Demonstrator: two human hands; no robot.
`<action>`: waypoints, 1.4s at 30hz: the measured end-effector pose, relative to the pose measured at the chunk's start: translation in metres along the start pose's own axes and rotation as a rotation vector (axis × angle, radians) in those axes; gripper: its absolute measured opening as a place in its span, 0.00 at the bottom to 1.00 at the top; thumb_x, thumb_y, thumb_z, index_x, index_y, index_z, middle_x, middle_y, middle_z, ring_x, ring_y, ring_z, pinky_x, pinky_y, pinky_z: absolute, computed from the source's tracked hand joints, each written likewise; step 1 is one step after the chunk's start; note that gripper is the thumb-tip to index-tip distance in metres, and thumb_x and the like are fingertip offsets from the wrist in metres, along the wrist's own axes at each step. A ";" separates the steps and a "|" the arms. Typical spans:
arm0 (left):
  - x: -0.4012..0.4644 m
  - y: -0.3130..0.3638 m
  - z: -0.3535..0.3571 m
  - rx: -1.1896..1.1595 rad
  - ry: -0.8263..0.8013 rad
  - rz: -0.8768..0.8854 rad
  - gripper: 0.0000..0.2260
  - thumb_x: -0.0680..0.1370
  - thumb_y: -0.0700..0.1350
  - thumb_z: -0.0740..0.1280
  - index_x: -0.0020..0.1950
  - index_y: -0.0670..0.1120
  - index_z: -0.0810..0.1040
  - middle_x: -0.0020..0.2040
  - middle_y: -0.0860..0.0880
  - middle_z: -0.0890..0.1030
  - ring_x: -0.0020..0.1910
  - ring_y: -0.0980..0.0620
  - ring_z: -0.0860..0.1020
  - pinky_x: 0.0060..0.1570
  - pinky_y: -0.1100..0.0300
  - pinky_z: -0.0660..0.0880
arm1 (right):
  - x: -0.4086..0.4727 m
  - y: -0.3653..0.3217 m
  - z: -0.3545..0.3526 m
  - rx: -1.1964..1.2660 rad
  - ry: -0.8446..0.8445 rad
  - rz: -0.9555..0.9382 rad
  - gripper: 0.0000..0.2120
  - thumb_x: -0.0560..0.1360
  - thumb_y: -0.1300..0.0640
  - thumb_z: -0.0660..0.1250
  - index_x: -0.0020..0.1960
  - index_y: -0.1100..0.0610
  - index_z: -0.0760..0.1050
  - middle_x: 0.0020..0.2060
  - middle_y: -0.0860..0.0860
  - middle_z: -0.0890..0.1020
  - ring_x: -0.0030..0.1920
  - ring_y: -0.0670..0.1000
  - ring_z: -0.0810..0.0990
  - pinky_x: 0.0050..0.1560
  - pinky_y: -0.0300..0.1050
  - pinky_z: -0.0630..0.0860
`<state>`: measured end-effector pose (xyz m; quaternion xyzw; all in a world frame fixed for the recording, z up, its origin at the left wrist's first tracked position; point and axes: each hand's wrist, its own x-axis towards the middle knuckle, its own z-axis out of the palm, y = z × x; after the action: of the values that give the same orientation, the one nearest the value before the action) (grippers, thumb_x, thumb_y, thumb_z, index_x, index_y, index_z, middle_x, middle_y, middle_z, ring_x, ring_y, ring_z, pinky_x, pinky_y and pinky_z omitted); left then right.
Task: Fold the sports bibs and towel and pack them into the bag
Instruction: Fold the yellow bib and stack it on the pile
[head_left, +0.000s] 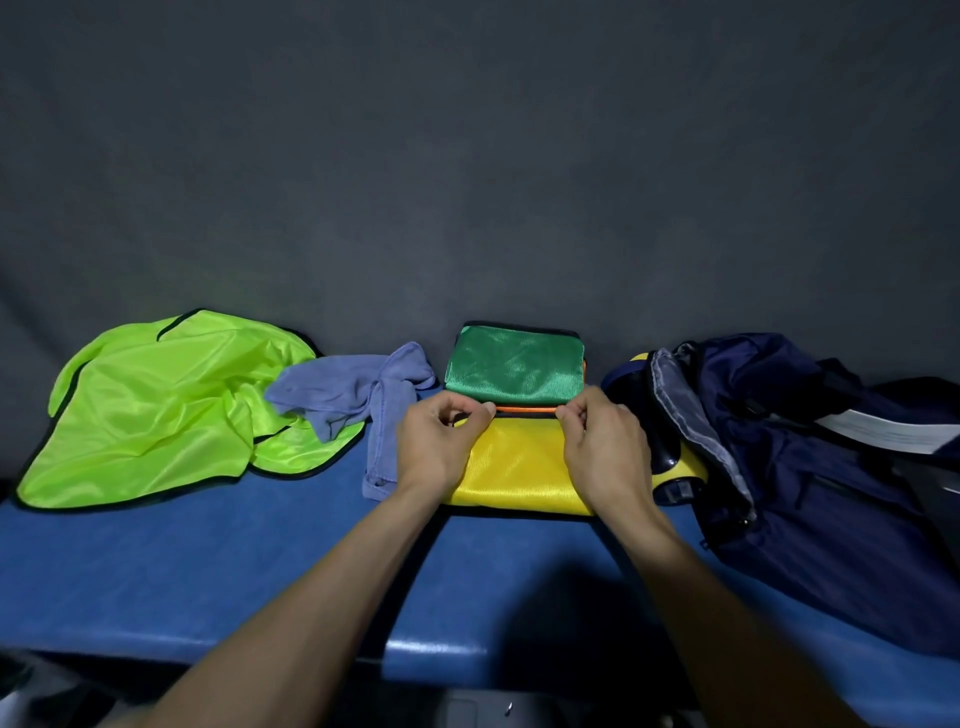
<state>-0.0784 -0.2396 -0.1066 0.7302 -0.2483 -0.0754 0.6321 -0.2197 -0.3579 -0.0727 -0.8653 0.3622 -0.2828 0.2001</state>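
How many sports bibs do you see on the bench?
4: lime bib crumpled at left; green bib folded at centre; orange bib, only an edge showing beneath it; yellow bib nearest. Others may be hidden.

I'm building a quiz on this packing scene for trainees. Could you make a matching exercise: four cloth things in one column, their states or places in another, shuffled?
Column one:
1. Neon-green mesh bib
2. Lavender-blue towel
3. Dark green folded bib
4. Yellow shiny bib

Column two:
A. Pinched at its far edge by the left hand and right hand
B. Crumpled, unfolded, far left on the blue bench
C. Folded, lying farthest back
D. Bunched between two bibs

Pairs: 1-B, 2-D, 3-C, 4-A
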 end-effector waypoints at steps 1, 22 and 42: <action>0.001 0.000 0.000 0.012 0.005 -0.006 0.08 0.74 0.49 0.78 0.38 0.49 0.84 0.34 0.57 0.83 0.37 0.63 0.78 0.41 0.65 0.73 | 0.000 -0.001 0.000 -0.012 0.026 0.013 0.11 0.82 0.51 0.64 0.44 0.54 0.70 0.36 0.50 0.77 0.42 0.55 0.73 0.37 0.48 0.64; 0.007 0.002 -0.008 0.281 -0.179 -0.023 0.16 0.80 0.55 0.69 0.40 0.44 0.80 0.32 0.50 0.75 0.31 0.54 0.69 0.32 0.58 0.63 | 0.003 0.000 0.018 -0.334 0.217 -0.332 0.05 0.79 0.54 0.68 0.50 0.55 0.77 0.46 0.52 0.77 0.46 0.56 0.73 0.43 0.53 0.70; -0.065 0.011 -0.053 0.107 -0.076 -0.102 0.08 0.73 0.53 0.78 0.41 0.49 0.85 0.37 0.54 0.85 0.38 0.59 0.82 0.41 0.69 0.75 | -0.022 -0.015 0.036 -0.387 -0.084 -0.469 0.25 0.83 0.44 0.48 0.68 0.50 0.77 0.56 0.51 0.80 0.55 0.56 0.76 0.56 0.55 0.70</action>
<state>-0.1156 -0.1640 -0.0995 0.7713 -0.2382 -0.1220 0.5775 -0.2019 -0.3262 -0.0995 -0.9583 0.1913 -0.2108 -0.0244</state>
